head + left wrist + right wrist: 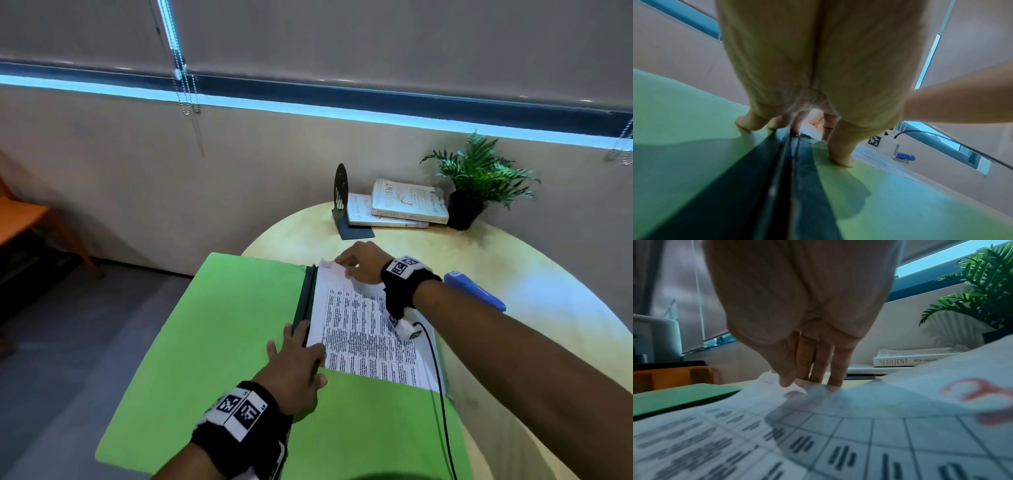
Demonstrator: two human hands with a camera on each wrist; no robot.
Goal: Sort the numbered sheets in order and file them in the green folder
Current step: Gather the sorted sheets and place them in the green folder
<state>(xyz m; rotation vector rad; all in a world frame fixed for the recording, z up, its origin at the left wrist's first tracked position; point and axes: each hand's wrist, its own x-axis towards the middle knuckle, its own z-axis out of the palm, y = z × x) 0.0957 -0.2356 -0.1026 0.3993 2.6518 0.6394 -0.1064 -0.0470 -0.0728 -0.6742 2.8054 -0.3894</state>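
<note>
The green folder (222, 325) lies open on the round table, and its left flap hangs past the table edge. Printed sheets (370, 339) with tables of text lie on its right half, their bottom edge tucked under a green pocket. My left hand (298, 342) rests flat with spread fingers on the dark spine (306, 291), its thumb at the sheets' lower left edge. My right hand (346, 265) presses straight fingertips on the crumpled top left corner of the sheets. In the right wrist view the right hand (809, 381) presses on the sheets (859, 426), and a red handwritten mark (972, 392) shows on a lifted sheet.
A blue stapler (476, 291) lies right of the folder. At the back of the pale table (513, 257) stand a black bookend (340, 192), two stacked books (407, 202) and a potted plant (479, 174). An orange chair (20, 219) is far left. A black cable (438, 377) crosses the sheets.
</note>
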